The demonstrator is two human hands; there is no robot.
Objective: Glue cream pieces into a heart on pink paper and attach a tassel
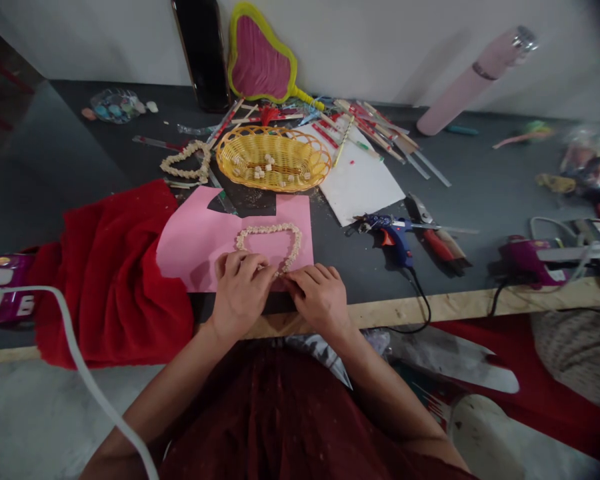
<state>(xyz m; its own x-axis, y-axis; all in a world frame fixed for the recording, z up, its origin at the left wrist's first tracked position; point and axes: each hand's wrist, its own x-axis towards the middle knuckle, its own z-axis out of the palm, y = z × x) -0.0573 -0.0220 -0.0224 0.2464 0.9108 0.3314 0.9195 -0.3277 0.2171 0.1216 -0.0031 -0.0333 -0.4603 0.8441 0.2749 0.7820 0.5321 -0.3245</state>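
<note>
A heart-shaped outline of small beige pieces lies on a sheet of pink paper at the table's front edge. My left hand has its fingers bent over the outline's lower left side and covers part of it. At the lower tip, my right hand is closed with thumb and fingertips on the outline. Just beyond the paper stands a yellow wicker basket with several beige cubes in it. A second heart-shaped outline rests left of the basket.
On the right lie a blue glue gun with a cord, red-handled pliers and a white board. A red cloth hangs over the edge at left. Behind are a phone, scattered sticks and a pink bottle.
</note>
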